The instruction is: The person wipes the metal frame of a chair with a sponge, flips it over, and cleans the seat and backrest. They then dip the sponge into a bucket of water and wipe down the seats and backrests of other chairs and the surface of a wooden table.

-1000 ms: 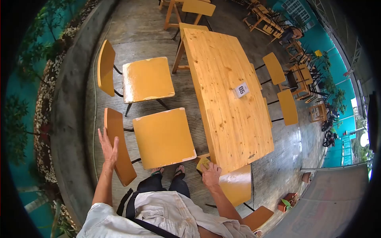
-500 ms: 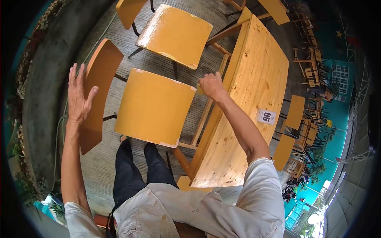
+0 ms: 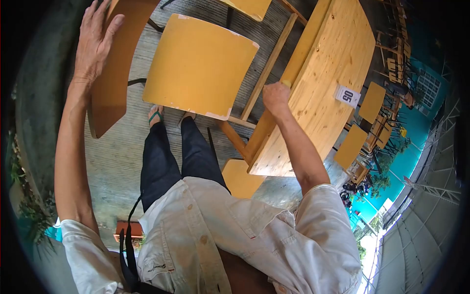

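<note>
My left hand (image 3: 94, 46) lies against the outer face of the orange-brown chair backrest (image 3: 115, 73), fingers apart. Between my two arms is the chair's yellow seat (image 3: 200, 66), with chipped paint along its edges. My right hand (image 3: 277, 96) is closed at the near long edge of the wooden table (image 3: 323, 88). A small yellowish bit shows by its knuckles, but what it holds is mostly hidden. A white card (image 3: 348, 95) marked 05 rests on the tabletop.
Another yellow seat (image 3: 249, 7) is partly in view at the top, and one more (image 3: 241, 179) sits below the table's end. Across the table are further chairs (image 3: 351, 147). My sandalled feet are on the grey floor (image 3: 117, 166), beside the chair.
The view has shifted, so the chair and table appear lower in the scene's upper part cut off. My right hand has moved from the seat's corner to the table edge.
</note>
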The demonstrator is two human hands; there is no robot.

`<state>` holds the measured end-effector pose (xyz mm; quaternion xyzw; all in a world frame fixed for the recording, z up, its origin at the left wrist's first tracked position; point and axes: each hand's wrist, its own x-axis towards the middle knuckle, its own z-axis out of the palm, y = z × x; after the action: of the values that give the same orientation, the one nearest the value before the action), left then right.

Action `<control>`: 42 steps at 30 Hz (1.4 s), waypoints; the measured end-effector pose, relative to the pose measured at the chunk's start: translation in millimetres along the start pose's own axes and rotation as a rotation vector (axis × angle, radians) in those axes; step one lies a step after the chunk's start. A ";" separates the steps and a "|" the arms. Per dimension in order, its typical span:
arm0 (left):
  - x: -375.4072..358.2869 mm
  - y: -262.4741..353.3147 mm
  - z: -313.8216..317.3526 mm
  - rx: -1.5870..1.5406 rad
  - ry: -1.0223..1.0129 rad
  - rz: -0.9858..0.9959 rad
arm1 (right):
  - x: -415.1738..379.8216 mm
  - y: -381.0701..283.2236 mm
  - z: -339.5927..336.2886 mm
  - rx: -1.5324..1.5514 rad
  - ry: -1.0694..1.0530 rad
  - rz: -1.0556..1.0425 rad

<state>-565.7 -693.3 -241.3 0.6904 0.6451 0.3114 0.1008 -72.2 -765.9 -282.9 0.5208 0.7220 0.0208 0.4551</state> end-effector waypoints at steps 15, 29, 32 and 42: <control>0.0 1.2 1.9 0.057 -0.048 0.011 | -308.2 -55.9 -2.1 1.191 -0.413 0.160; 3.0 -7.6 -2.0 0.062 -0.181 -0.131 | -116.7 -16.4 80.5 1.040 0.910 0.661; 4.5 -2.5 -4.9 0.108 -0.193 -0.098 | -19.1 75.5 46.7 1.074 0.936 0.607; 5.5 -4.9 -6.8 0.128 -0.226 -0.087 | 60.3 261.0 70.8 1.058 0.727 0.929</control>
<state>-573.7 -689.2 -236.9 0.6973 0.6777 0.1853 0.1419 164.5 -631.6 -231.0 0.8765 0.4483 0.0315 -0.1726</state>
